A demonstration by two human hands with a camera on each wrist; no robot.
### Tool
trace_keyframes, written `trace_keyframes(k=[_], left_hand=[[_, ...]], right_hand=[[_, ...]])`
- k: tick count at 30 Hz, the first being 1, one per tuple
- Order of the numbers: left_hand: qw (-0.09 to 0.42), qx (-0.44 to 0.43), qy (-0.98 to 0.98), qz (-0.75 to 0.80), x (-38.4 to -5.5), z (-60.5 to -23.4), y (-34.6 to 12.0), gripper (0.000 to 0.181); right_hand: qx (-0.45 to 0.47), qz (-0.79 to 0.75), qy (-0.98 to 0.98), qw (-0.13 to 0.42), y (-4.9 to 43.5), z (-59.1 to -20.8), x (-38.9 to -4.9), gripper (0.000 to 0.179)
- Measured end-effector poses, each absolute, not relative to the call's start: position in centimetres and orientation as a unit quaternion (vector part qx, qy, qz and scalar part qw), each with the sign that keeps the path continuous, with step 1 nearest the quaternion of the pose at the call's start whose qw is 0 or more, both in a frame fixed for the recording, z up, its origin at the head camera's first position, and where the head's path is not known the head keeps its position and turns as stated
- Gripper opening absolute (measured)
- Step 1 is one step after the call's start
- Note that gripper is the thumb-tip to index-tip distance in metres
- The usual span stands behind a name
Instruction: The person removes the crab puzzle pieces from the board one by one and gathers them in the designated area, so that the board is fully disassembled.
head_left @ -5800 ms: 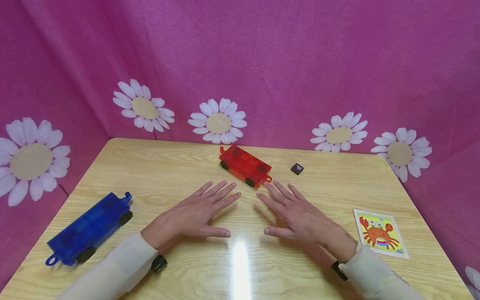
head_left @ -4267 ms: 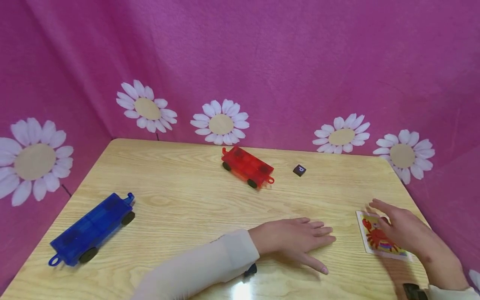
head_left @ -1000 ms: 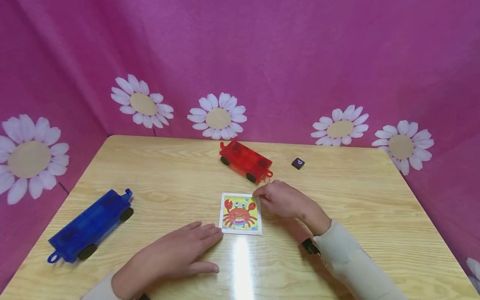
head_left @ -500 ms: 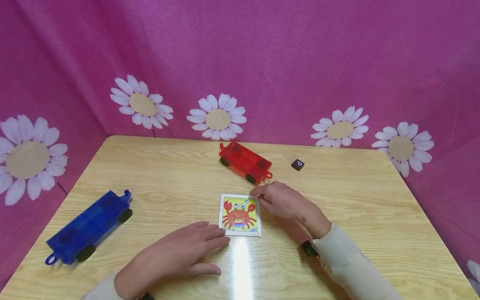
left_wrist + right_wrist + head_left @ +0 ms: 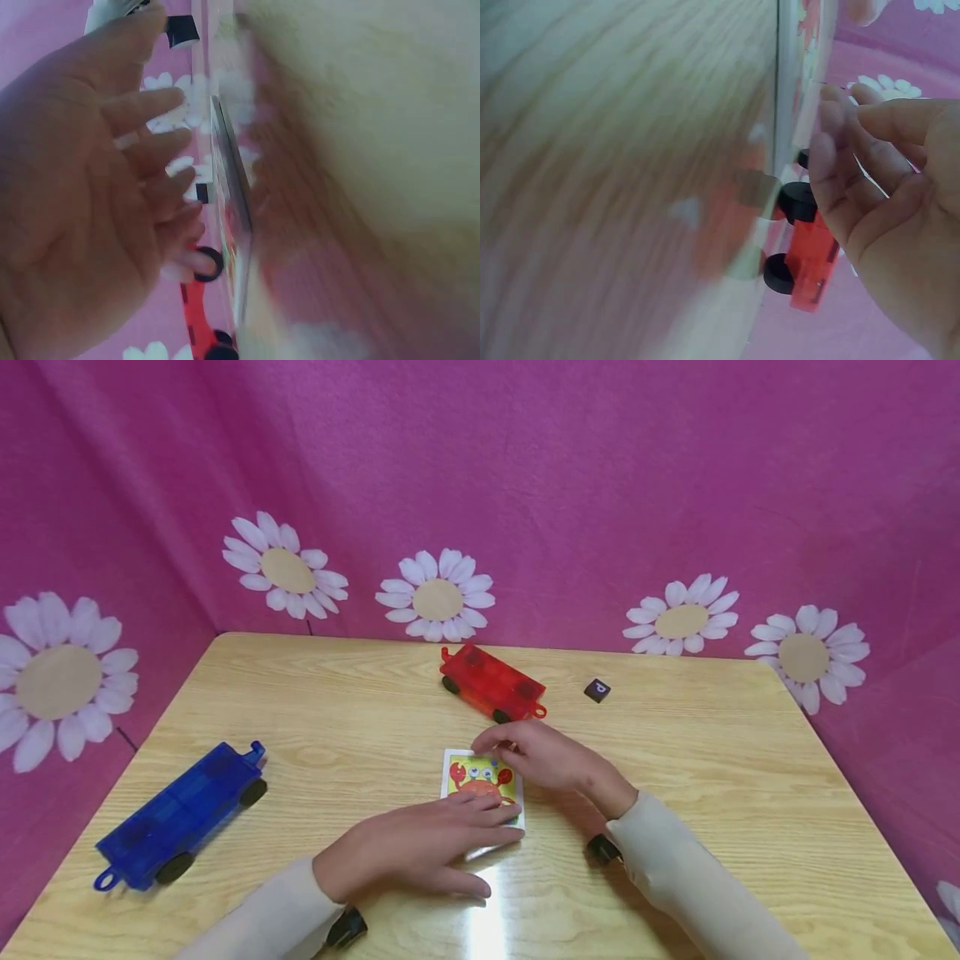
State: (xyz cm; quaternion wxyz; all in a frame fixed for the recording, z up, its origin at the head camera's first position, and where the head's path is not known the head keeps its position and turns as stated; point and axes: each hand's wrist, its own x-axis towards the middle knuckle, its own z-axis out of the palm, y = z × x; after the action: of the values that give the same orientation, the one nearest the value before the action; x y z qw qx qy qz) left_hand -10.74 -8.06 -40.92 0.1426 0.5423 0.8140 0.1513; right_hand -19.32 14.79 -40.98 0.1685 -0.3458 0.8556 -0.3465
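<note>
Change since preceding frame: left hand [image 5: 423,847] comes from 7 o'clock corner of crab card [image 5: 476,775] to cover its 6 o'clock part, fingers nearly straight, contact unclear to us. Right hand [image 5: 551,758] passes from 1 o'clock corner along 12 o'clock edge, fingers loosely bent, no hold visible. Both hands thus work at card, flat at middle of table [image 5: 352,714], red wagon [image 5: 492,681] at its 12, blue wagon [image 5: 180,814] at 9. Against earlier frame, we find card brought in from table's 3 o'clock side; wagons unmoved.
</note>
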Motion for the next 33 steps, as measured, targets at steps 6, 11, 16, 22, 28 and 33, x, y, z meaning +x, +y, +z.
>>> trace_keyframes(k=[6, 11, 16, 22, 28, 33], left_hand=[[0.166, 0.537, 0.814, 0.144, -11.0, -41.2, -6.7, 0.069], [0.194, 0.535, 0.805, 0.169, -11.3, -41.7, -6.5, 0.068], [0.219, 0.527, 0.8, 0.188, -11.5, -42.0, -6.6, 0.071], [0.244, 0.516, 0.799, 0.188, -11.5, -42.4, -6.9, 0.079], [0.249, 0.515, 0.797, 0.192, -11.3, -43.1, -7.0, 0.083], [0.249, 0.516, 0.796, 0.194, -11.4, -43.6, -7.1, 0.085]], right_hand=[[-0.341, -0.379, 0.839, 0.191, 14.6, -41.6, -20.0, 0.03], [-0.323, -0.414, 0.82, 0.226, 14.7, -41.9, -20.4, 0.031], [-0.315, -0.423, 0.815, 0.24, 14.6, -42.0, -20.4, 0.033], [-0.319, -0.421, 0.815, 0.238, 14.4, -42.1, -20.6, 0.033], [-0.317, -0.424, 0.812, 0.245, 14.4, -42.1, -20.7, 0.033], [-0.305, -0.452, 0.795, 0.266, 14.2, -42.4, -21.1, 0.034]])
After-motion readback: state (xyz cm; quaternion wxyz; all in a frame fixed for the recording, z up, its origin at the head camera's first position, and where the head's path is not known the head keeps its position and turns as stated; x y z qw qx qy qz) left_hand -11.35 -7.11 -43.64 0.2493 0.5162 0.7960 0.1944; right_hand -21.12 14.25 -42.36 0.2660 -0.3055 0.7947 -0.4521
